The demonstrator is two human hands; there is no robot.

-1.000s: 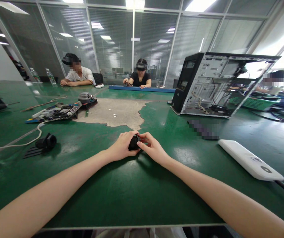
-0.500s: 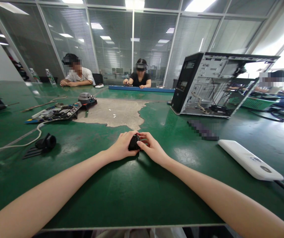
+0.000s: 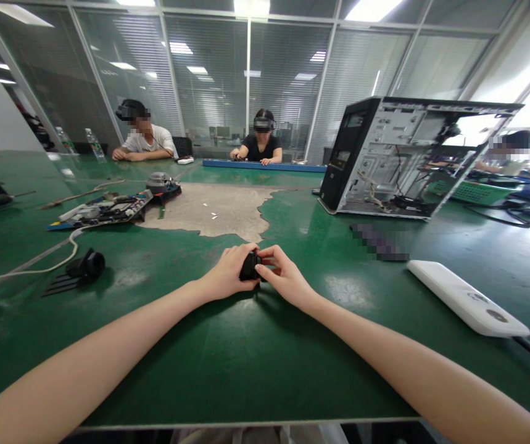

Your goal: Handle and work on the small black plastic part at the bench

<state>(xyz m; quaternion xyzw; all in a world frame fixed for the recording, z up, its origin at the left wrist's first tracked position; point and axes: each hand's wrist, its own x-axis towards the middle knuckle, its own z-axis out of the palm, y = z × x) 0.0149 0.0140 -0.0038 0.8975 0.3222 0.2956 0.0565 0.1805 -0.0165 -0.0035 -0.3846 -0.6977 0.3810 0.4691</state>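
Observation:
A small black plastic object (image 3: pixel 248 267) sits between my two hands at the middle of the green table, its kind hidden by the fingers. My left hand (image 3: pixel 228 271) wraps round its left side, thumb below and fingers over the top. From the right, the thumb and fingertips of my right hand (image 3: pixel 284 275) pinch its right edge. To the left lies a black part with a round ring and flat prongs (image 3: pixel 85 266). Beyond my hands is a bare greyish patch (image 3: pixel 227 209) where the green covering is torn away.
A circuit board (image 3: pixel 107 209) and a fan-like part (image 3: pixel 160 184) lie at left near a pale cable (image 3: pixel 73 243). At right are an open computer case (image 3: pixel 352 160), a blurred dark item (image 3: pixel 378 242) and a white power strip (image 3: pixel 466 297). Several people sit around the table.
Hardly anything differs. The fingers of my right hand have shifted very slightly on the black object, and both arms keep their place.

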